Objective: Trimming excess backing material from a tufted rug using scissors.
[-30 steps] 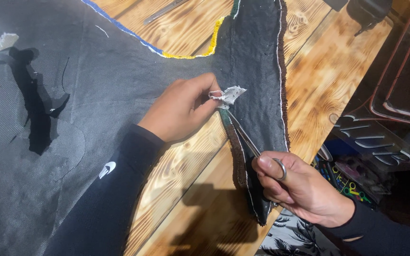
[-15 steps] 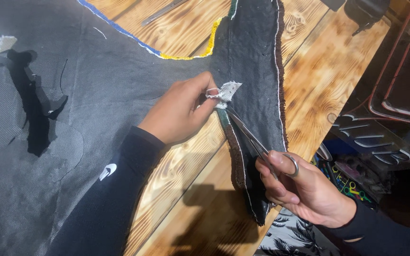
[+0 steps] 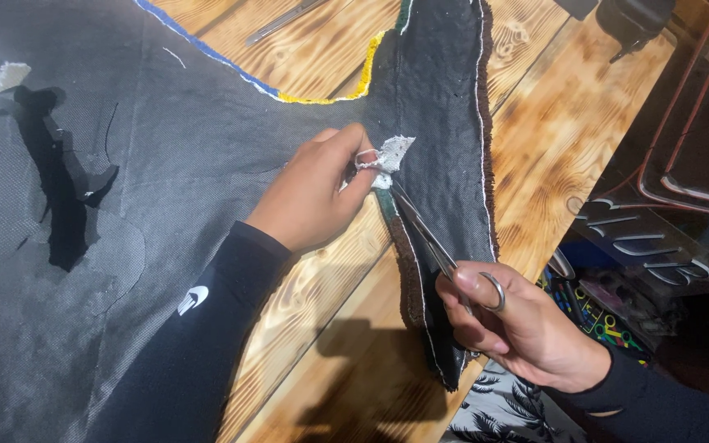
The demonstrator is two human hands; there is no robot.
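A wooden table [image 3: 551,148] with a burnt, strongly marked grain is seen from above, and most of it is covered by a large sheet of dark grey backing cloth [image 3: 190,164], its top edge trimmed with blue and yellow yarn. A narrower strip of the same cloth [image 3: 445,107] runs down the middle of the view toward the near edge of the table, bordered with a brown fringe on its right side. At the left edge of that strip, a small frayed scrap of white fabric [image 3: 392,152] is pinched between the thumb and fingertips of the left hand [image 3: 317,197], which is pressed together around it; the forearm is covered by a black sleeve [image 3: 174,344] bearing a small white mark. A pair of slim metal scissors [image 3: 432,238] is held by the right hand [image 3: 519,328], with the thumb passed through one ring of the handle and the fingers curled shut around the rest. The blades are pointed up and left, and their tips are brought right against the white scrap, just below the left fingertips; it cannot be told whether the blades are apart or closed there. A long metal tool [image 3: 285,18] is lying on bare wood at the top. A glass-topped surface with metal frames [image 3: 683,164] is seen to the right.
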